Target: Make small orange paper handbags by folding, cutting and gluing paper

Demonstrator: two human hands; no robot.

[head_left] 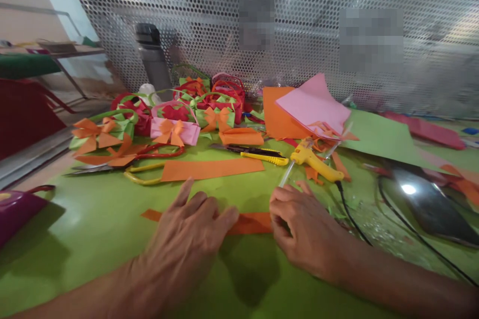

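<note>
A narrow orange paper strip (250, 223) lies across the green tabletop. My left hand (190, 227) rests over its left part, index finger stretched out and thumb pressed on the paper. At the strip's right end, my right hand (299, 219) is closed, thumb and fingers pinching the paper; the fingertips are partly hidden. Just beyond my left hand sits a wider orange paper piece (213, 168), with the yellow handle (144, 174) of some tool at its left end. A yellow glue gun (316, 159) with a clear glue stick lies beyond my right hand.
Small paper bags with orange bows (175, 129) crowd the back left, near scissors (112, 162) and a grey bottle (153, 60). A yellow-black cutter (258, 153) lies mid-table. Pink sheets (314, 102), a green sheet (381, 137), a phone (430, 204) and a black cord (350, 214) occupy the right.
</note>
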